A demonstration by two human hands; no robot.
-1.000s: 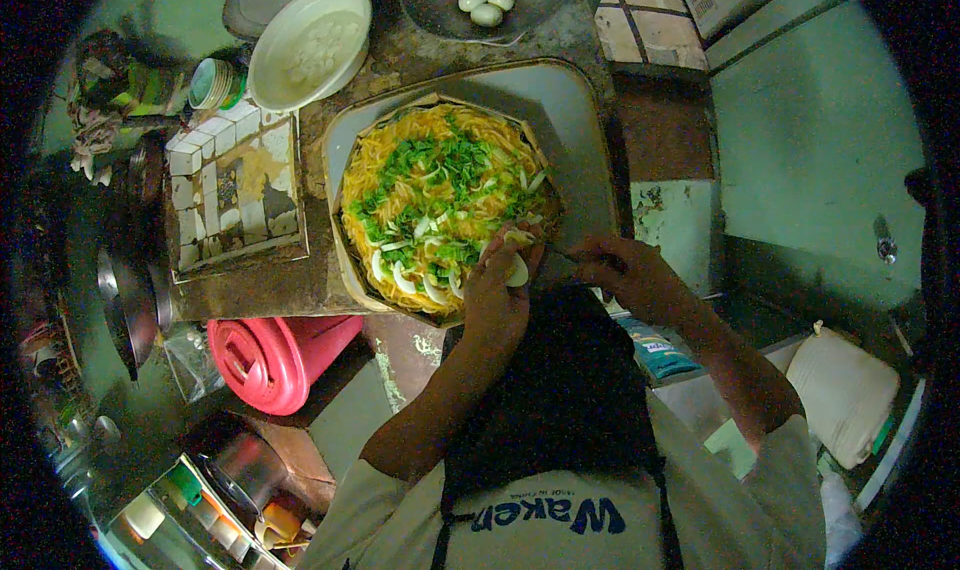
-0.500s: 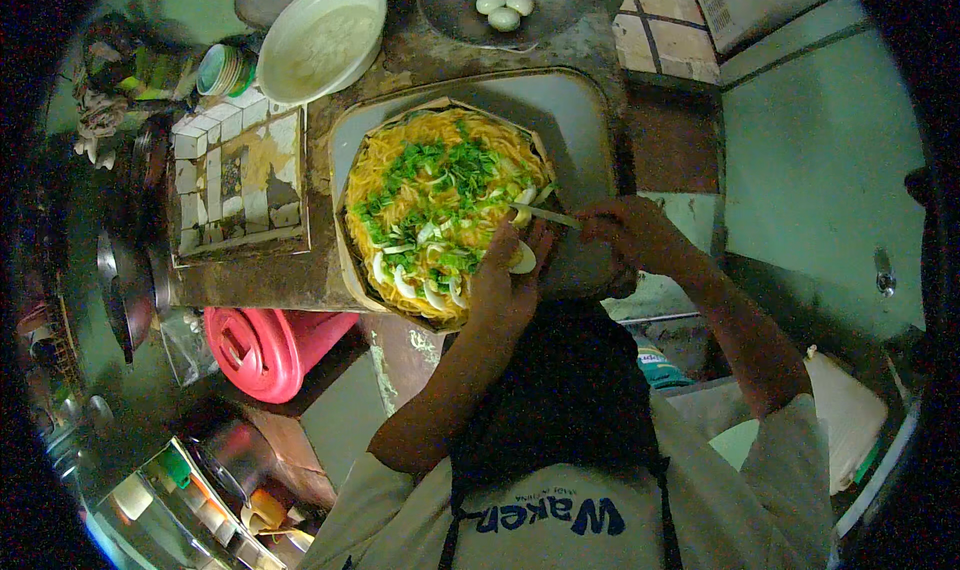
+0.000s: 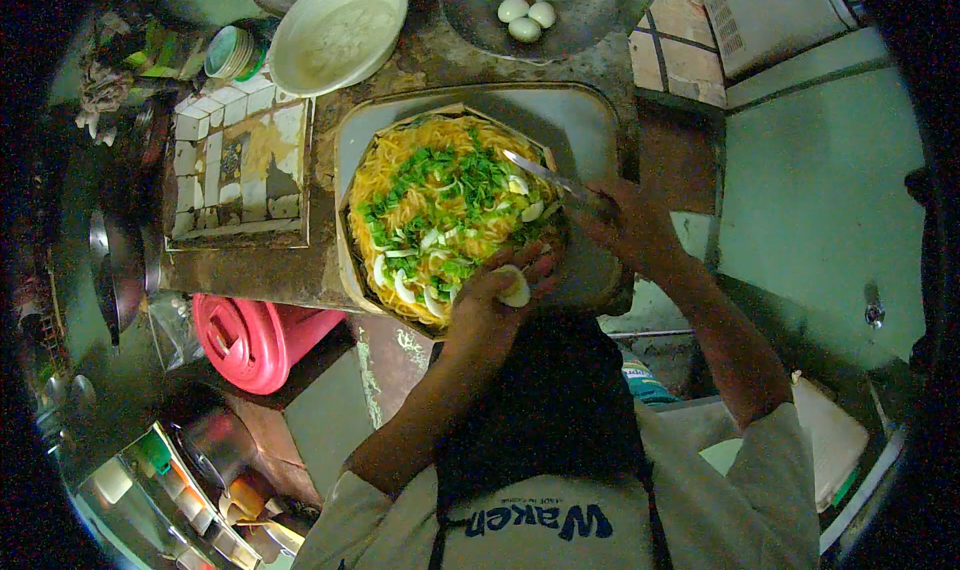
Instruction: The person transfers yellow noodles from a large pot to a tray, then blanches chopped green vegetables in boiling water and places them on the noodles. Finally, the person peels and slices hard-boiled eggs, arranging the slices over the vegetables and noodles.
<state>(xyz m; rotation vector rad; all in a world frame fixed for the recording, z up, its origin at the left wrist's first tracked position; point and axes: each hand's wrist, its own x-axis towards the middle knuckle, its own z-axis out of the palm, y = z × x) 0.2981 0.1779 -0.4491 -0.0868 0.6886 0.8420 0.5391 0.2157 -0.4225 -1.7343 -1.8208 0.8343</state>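
Egg slicing appears in hand. Noodles (image 3: 425, 205) sit on the desk (image 3: 250, 276); left grip (image 3: 490, 292) cradles a cut egg (image 3: 514, 288); right grip (image 3: 632, 226) holds a knife (image 3: 540, 169) over the noodles. Next cut calls for a steady egg.

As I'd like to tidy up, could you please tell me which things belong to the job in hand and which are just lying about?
In use:
- egg piece, in left hand
- knife, in right hand
- noodles
- tray
- probably the whole eggs

Apparently lying about:
- pink bucket
- dark pan
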